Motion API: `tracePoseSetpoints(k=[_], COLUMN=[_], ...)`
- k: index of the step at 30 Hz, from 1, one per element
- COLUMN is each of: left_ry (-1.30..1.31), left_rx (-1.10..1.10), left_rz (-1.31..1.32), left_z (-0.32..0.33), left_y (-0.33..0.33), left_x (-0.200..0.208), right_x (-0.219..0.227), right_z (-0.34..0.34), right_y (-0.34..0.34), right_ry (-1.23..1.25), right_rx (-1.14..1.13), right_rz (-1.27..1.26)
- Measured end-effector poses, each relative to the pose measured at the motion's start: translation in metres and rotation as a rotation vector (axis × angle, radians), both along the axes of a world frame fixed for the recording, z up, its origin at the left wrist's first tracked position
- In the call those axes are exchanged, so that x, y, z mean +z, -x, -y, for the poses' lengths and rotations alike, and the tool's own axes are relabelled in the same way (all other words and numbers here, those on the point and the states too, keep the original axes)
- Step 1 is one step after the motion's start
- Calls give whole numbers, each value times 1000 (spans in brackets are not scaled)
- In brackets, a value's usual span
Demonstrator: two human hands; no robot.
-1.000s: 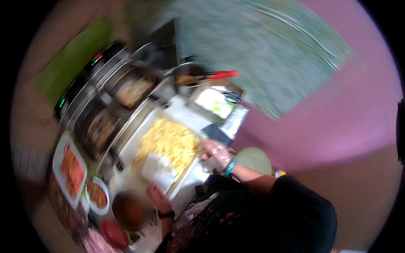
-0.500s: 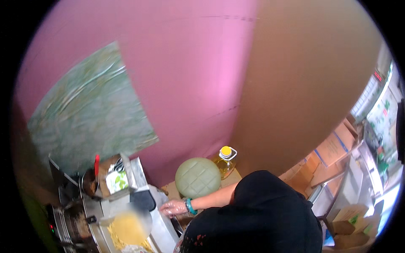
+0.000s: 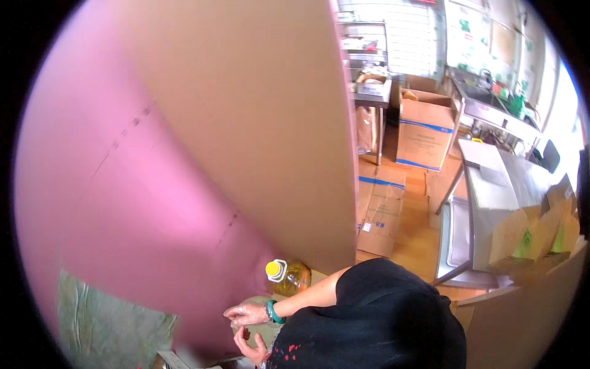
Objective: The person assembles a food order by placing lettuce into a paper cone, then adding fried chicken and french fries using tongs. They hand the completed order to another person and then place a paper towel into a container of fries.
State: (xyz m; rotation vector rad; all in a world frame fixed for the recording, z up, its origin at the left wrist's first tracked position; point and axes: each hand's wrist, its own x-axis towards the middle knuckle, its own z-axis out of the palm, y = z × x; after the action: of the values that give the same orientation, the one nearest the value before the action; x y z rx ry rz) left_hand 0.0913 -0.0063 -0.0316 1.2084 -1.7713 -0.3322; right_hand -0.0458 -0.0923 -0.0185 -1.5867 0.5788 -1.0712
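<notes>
My right hand (image 3: 247, 312), in a clear plastic glove with a teal bracelet at the wrist, reaches left from a black sleeve. Its fingers are stretched out and hold nothing that I can see. Just below it is my left hand (image 3: 253, 349), its fingers apart and slightly bent. A small dark reddish patch shows between them; what it is I cannot make out. Beneath both hands shows part of a pale green round stool seat (image 3: 264, 333). A clear bottle of yellow oil (image 3: 291, 280) with a yellow cap and white handle stands beyond my right wrist.
A pink wall (image 3: 135, 209) meets a brown panel (image 3: 264, 123) close by. Farther right are a cardboard box (image 3: 424, 132), flattened cardboard (image 3: 381, 212) on the floor, a steel table (image 3: 491, 184) and a sink unit (image 3: 485, 98). A marbled green sheet (image 3: 110, 326) hangs lower left.
The view has swung right, so the pan of yellow food and the counter have left it. My right hand has moved off the counter's edge to above the stool. My left hand has come into sight.
</notes>
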Motion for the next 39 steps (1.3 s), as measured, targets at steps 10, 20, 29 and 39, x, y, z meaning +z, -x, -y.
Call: tracePoseSetpoints(k=[10,20,29,39], left_ry=[-161,-285,-277,-293], left_rx=[-226,-356,-402,-379], left_rz=[122,104,57,16], left_z=[6,-26,-55,-41], left_y=[128,157,185,290], left_x=[71,56,42,49], right_x=[25,-10,-22,-6], right_z=[-22,-68,-104,-76], right_y=[109,128,154,257], right_ry=[-234,-318,-511,-393], right_rx=[-133,-352,-301,-364], right_rz=[154,302,276,161])
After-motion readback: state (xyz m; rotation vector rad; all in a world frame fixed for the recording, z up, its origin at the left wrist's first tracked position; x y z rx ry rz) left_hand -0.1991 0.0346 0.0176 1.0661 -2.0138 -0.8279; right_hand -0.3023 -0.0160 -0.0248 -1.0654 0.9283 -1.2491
